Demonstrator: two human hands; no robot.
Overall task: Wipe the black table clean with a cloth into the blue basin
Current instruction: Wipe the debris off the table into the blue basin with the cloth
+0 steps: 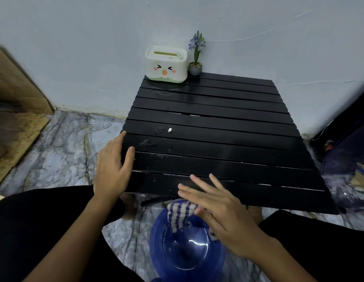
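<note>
Basin [156, 241] under right hand [223, 218]: fingers [197, 180] spread, thumb pinning cloth [178, 216]. Left hand [114, 165] flat on table [217, 127]. Risk: crumb [170, 130] beyond fingertips drops through slats.

Only 1 view is given, from a wide-angle camera worn on the person's head. It looks forward and steeply down from above the near edge of the black desk [217, 127], close enough that both forearms enter from the bottom of the frame. The far wall [95, 37] fills the top, the marbled floor [61, 143] spreads left, and straight lines bow toward the edges. The blue basin [167, 251] lies almost directly beneath the lens.
</note>
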